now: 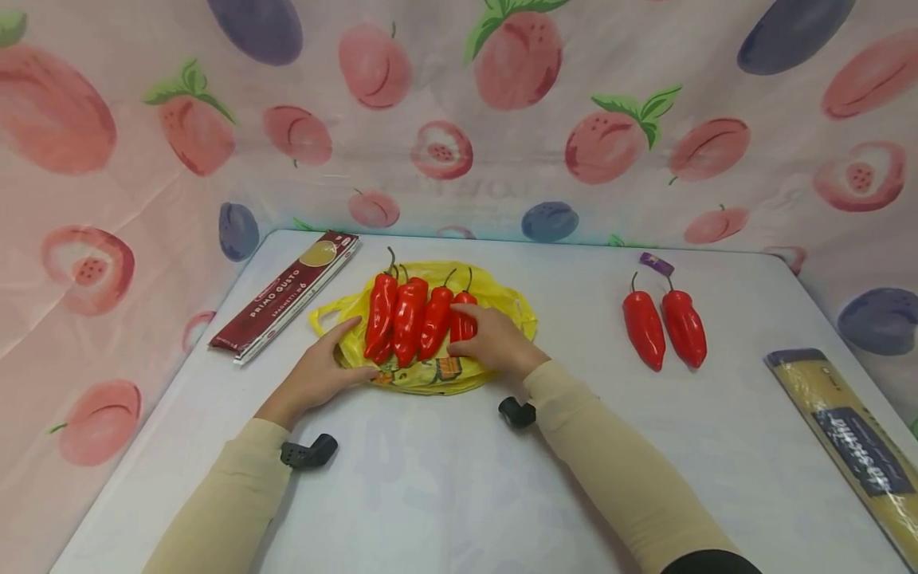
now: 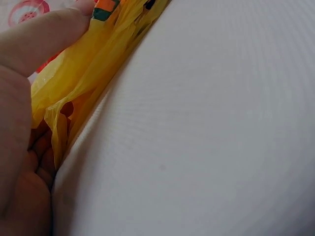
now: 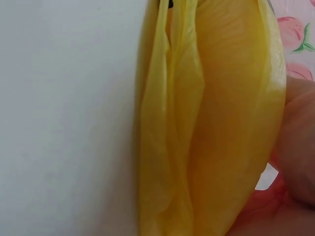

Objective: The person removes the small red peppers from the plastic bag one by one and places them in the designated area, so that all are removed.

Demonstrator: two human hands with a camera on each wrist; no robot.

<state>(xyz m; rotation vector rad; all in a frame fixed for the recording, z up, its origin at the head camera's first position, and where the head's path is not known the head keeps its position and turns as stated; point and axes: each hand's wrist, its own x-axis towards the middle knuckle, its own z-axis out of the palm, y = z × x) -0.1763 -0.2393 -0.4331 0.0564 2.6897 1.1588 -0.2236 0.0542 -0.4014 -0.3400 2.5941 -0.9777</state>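
Several glossy red peppers (image 1: 409, 319) with dark stems lie side by side on a crumpled yellow plastic bag (image 1: 512, 307). My right hand (image 1: 495, 341) holds the rightmost red pepper (image 1: 464, 319) between thumb and fingers, covering part of it. At the bag's left edge, my left hand (image 1: 319, 379) touches the plastic with thumb and fingers spread apart. The left wrist view has the left thumb (image 2: 47, 37) against the yellow bag (image 2: 81, 83), with the other fingers partly hidden behind it. In the right wrist view, the bag (image 3: 226, 108) hides most of the right hand (image 3: 298, 142).
Two red peppers (image 1: 663, 327) lie at the right, below a small purple packet (image 1: 656, 264). A maroon spaghetti packet (image 1: 283, 299) lies at the back left. Another clear pasta packet (image 1: 853, 438) lies along the right edge of the white table (image 1: 430, 494).
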